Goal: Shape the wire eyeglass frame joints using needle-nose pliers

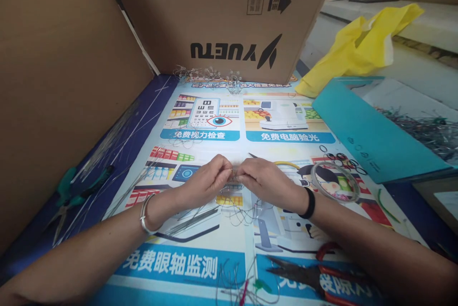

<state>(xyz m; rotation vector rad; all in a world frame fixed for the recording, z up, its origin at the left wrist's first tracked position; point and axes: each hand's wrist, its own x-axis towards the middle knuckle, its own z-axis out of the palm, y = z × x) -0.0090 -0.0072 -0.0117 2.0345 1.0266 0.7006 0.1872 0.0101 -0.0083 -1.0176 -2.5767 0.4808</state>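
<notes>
My left hand (213, 177) and my right hand (263, 178) meet at the middle of the printed sheet. Both are closed, fingertips nearly touching, on a piece of thin wire (234, 179). Fine looped wire (243, 213) hangs just below the fingers, over the sheet. The exact grip is too small to make out. A silver bangle (144, 215) is on my left wrist and a black band (308, 202) on my right.
Red-handled scissors (322, 279) lie at front right, teal-handled pliers (66, 196) at left. A round clear dish (336, 182) with black rings sits at right, near a blue box (379, 129) of wires. Cardboard (214, 10) stands behind; a yellow bag (361, 53) lies back right.
</notes>
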